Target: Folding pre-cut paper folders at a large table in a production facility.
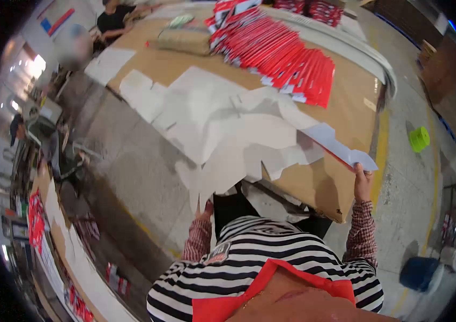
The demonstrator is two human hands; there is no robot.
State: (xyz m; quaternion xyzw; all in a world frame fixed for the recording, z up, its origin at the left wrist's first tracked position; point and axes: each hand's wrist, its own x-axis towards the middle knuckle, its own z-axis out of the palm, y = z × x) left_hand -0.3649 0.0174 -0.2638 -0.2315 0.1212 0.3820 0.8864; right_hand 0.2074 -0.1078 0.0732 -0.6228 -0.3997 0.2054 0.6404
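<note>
Here, two bare hands, one cardboard-covered table (357, 115). Red-and-white flat pieces (271, 43): one fanned pile, overlapping too closely to count. White sheets (217, 118): several, cut edges overlapping; exact number unclear. One brown bundle (182, 43) left of the pile. On the floor, right: one bright green round object (420, 139), one dark blue container (420, 273). One co-worker in a black top (112, 22) beyond the table's far left corner. The white sheets spread between the wearer and the red pile. Right hand (363, 183) pinches the near end of one white-and-red piece (340, 147), which runs forward and leftward over the table. Left hand (205, 210) low, at the sheets' near hanging edge; fingers partly hidden, cannot tell whether they grip.
</note>
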